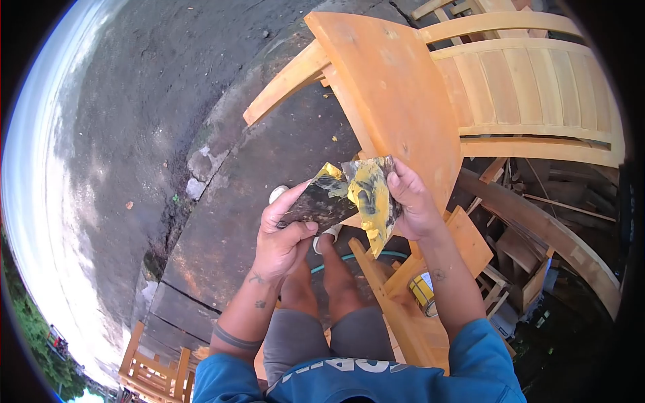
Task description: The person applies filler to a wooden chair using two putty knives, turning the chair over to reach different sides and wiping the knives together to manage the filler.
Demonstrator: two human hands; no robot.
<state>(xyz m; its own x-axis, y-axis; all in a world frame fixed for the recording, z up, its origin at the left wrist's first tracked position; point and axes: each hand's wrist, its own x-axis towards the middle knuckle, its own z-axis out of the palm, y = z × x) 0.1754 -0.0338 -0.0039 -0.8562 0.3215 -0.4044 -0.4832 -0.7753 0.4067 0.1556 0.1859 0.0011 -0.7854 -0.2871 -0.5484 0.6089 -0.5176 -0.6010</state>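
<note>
My left hand [290,232] is closed on a dark flat piece [319,205], thumb on top, with yellow paste along its upper right edge. My right hand [411,200] grips a second flat piece [371,198], its face smeared with yellow and dark paste. The two pieces meet or overlap at their inner edges, in front of my body. Just beyond them lies the orange-brown seat [396,87] of a wooden chair.
A slatted chair back [531,87] is at the upper right. A yellow can [423,294] stands on a wooden piece [410,322] below my right forearm. Scrap wood [517,248] lies at the right, and another wooden frame [158,373] at the lower left.
</note>
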